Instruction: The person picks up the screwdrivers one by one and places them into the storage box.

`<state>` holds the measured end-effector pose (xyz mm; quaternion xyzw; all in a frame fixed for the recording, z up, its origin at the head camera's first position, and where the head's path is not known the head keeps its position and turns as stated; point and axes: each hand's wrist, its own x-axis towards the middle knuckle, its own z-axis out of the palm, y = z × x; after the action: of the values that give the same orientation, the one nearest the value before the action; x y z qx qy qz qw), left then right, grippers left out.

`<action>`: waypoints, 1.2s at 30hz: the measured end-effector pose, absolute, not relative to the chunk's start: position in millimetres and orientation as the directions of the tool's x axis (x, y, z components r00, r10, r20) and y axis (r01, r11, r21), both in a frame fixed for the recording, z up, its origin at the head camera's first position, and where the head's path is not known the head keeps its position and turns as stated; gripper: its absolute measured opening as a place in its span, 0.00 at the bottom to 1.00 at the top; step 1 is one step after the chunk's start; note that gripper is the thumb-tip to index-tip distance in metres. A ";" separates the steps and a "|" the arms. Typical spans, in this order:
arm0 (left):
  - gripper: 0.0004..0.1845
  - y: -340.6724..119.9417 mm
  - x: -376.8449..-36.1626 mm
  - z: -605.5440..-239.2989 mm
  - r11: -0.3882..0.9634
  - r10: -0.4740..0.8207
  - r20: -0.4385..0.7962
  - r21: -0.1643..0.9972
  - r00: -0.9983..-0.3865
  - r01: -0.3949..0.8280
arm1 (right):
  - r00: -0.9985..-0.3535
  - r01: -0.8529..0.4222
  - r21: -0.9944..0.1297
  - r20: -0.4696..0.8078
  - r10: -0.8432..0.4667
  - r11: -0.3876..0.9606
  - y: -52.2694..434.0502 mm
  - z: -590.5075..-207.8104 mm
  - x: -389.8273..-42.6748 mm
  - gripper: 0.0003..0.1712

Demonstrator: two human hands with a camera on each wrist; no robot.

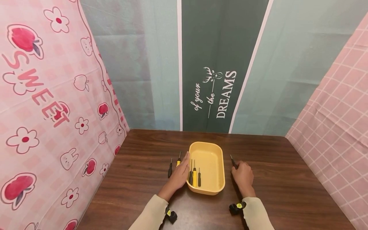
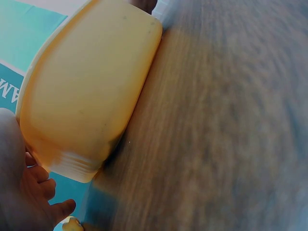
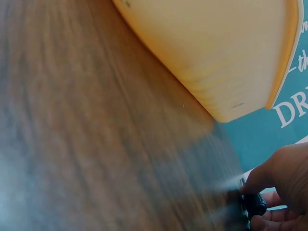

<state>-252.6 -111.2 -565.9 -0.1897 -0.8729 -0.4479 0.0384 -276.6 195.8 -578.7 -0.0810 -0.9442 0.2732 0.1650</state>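
A yellow plastic tray (image 1: pixel 212 166) sits on the table between both hands. Along its left wall lies my left hand (image 1: pixel 180 172), fingers straight and touching the rim. My right hand (image 1: pixel 243 175), to the right of the tray, pinches a dark screwdriver (image 1: pixel 233 162) whose tip points away from me; its black handle (image 3: pixel 254 204) shows between thumb and fingers in the right wrist view. Inside the tray, at its left, are a black screwdriver (image 1: pixel 191 177), a yellow-and-black screwdriver (image 1: pixel 194 179) and a shorter black screwdriver (image 1: pixel 199 180).
Left of my left hand, another black screwdriver (image 1: pixel 170 171) and a partly hidden yellow screwdriver (image 1: pixel 178 163) lie on the brown wooden table (image 1: pixel 287 185). Printed cloths hang behind the table (image 1: pixel 161 64) and along both sides.
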 end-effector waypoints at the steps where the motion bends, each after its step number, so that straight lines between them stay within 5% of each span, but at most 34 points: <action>1: 0.29 -111.2 -252.6 -566.0 0.526 0.298 0.239 0.767 -0.924 0.367 | -0.931 0.060 -0.546 0.271 0.244 0.835 196.0 -579.3 -276.4 0.14; 17: 0.29 -111.2 -253.5 -565.2 0.520 0.304 0.249 0.766 -0.920 0.379 | -0.918 0.051 -0.555 0.302 0.258 0.830 196.1 -580.6 -276.9 0.10; 36: 0.29 -110.8 -252.8 -565.3 0.520 0.301 0.233 0.772 -0.925 0.365 | -0.937 0.083 -0.540 0.243 0.249 0.837 195.3 -578.3 -275.3 0.17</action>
<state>-252.8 -110.8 -565.3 -0.1910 -0.8711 -0.4510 0.0351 -275.3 195.3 -578.3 -0.0878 -0.9461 0.2712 0.1536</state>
